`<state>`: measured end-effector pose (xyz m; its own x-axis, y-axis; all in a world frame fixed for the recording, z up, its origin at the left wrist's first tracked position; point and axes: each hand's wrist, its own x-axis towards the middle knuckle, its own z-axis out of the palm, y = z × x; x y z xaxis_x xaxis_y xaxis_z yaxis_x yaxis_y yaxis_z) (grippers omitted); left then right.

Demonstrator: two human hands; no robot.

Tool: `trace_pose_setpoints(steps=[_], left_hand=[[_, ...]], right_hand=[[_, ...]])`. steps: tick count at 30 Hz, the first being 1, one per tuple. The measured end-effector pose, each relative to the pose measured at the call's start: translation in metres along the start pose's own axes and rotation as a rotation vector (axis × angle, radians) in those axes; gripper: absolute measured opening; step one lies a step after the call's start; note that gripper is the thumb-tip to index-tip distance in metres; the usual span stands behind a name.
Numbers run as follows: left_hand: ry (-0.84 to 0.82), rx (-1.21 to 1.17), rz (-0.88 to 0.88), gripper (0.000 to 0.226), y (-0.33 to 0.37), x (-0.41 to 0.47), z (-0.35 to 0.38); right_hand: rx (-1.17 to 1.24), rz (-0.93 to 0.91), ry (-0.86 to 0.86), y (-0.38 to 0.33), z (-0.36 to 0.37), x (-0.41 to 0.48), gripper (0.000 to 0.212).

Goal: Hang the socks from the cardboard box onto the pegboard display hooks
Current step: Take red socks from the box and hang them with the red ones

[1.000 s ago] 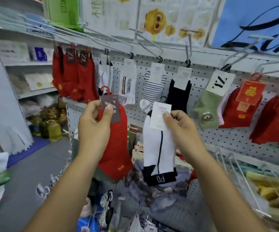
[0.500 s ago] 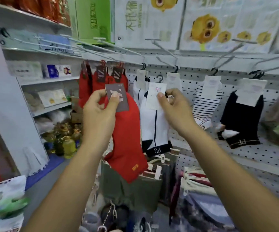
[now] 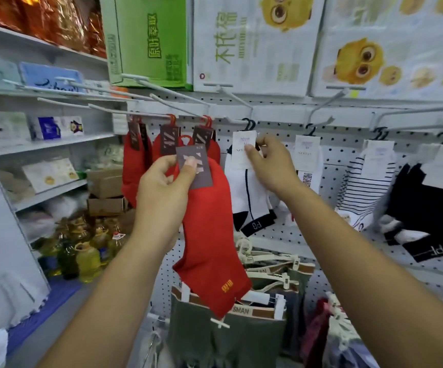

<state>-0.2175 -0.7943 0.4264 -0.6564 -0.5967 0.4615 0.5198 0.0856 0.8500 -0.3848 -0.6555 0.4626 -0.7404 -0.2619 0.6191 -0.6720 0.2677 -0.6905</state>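
Now both arms are stretching up and forward toward the pegboard. The left hand is pinching the dark tag of a red sock between thumb and forefinger, and the sock is dangling straight down below the fist. Just to its right, the right hand is gripping the white tag of a white sock with black trim, thumb pressing on the tag's face. The tag's black hanger is sitting right at a peg hook above the knuckles, though whether it's properly hooked on is hard to tell. The two hands are apart, each clamped on its own sock. Behind the left hand, more red socks are hanging; out beyond the right hand, striped socks and black socks are hanging along the board.
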Motion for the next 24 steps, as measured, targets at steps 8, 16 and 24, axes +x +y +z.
trace_pose_setpoints(steps=[8,16,24], left_hand=[[-0.013,-0.224,-0.146,0.013,0.008,0.015,-0.005],[-0.058,-0.269,-0.154,0.016,0.018,0.023,-0.002],[-0.129,-0.183,-0.101,0.015,-0.001,0.014,0.014]], right_hand=[[0.021,0.111,0.018,0.000,0.001,-0.004,0.029],[0.113,-0.021,0.162,-0.035,0.000,-0.058,0.014],[0.273,0.040,-0.262,-0.061,0.004,-0.087,0.026]])
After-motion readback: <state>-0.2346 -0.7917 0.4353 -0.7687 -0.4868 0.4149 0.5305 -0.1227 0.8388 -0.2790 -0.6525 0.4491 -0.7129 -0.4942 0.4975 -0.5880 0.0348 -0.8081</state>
